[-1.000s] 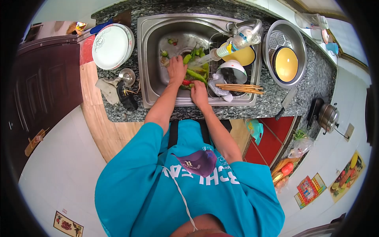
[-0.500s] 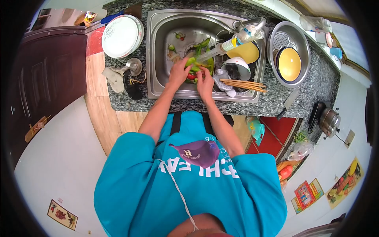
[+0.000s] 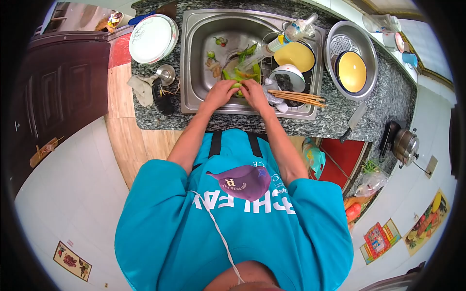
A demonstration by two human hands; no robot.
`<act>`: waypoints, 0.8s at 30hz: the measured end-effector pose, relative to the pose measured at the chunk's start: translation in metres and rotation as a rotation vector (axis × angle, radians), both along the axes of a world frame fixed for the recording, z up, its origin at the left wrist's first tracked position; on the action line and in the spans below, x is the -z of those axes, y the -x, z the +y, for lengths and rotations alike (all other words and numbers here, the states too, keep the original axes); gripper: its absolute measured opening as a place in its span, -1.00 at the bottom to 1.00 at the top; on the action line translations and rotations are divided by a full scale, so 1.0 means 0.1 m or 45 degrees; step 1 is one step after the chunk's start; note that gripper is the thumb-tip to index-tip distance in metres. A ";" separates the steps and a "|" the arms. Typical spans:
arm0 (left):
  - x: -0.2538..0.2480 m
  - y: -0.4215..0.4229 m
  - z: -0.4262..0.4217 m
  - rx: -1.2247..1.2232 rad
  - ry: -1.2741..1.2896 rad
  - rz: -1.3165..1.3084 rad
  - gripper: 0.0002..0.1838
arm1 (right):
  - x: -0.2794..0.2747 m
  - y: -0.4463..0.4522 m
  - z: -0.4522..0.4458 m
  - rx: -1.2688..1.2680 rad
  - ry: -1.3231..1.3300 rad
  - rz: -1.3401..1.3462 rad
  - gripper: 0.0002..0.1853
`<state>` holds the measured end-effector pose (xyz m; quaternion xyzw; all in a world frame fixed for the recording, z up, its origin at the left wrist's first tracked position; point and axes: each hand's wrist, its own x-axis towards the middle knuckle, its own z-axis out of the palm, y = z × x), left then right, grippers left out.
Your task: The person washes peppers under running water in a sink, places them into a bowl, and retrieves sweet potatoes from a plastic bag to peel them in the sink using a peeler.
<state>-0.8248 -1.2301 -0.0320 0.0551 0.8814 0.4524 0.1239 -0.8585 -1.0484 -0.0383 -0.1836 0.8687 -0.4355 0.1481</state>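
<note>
Over the near part of the steel sink (image 3: 190,58), my left hand (image 3: 221,93) and my right hand (image 3: 254,94) meet with bent fingers on a green pepper (image 3: 236,86). Their fingertips cover part of it. Just beyond them, more green peppers (image 3: 248,50) lie in the basin around the drain, one with a reddish-orange side. Water runs from a clear plastic extension (image 3: 274,46) on the tap down near the peppers. Pepper tops (image 3: 220,41) and pale scraps (image 3: 212,68) rest on the basin floor to the left.
Right of the basin, a rack holds a yellow bowl (image 3: 295,56), a white bowl (image 3: 297,72) and chopsticks (image 3: 298,97). A steel basin (image 3: 371,58) with another yellow bowl (image 3: 352,72) stands farther right. A knife (image 3: 356,116) lies nearby. Stacked plates (image 3: 151,38) sit at left.
Both hands have drawn nearer to my body and closer together, with a green pepper between them. The red pepper seen earlier near the fingers is hidden now. The view has shifted slightly.
</note>
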 end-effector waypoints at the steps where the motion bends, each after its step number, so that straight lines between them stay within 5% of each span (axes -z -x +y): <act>1: 0.01 -0.03 0.01 0.000 -0.003 -0.022 -0.71 | 0.00 -0.01 0.01 -0.018 0.009 -0.078 -0.77; 15: 0.10 -0.21 0.13 0.022 0.110 -0.127 -0.71 | 0.13 -0.15 -0.10 -0.050 0.009 0.011 -0.80; 21: 0.08 -0.22 0.04 -0.107 -0.093 -0.128 -0.72 | 0.16 -0.14 -0.15 0.044 -0.026 -0.154 -0.79; 24: 0.06 -0.21 -0.04 -0.265 -0.223 -0.246 -0.70 | 0.26 -0.15 -0.07 0.223 0.259 -0.681 -0.82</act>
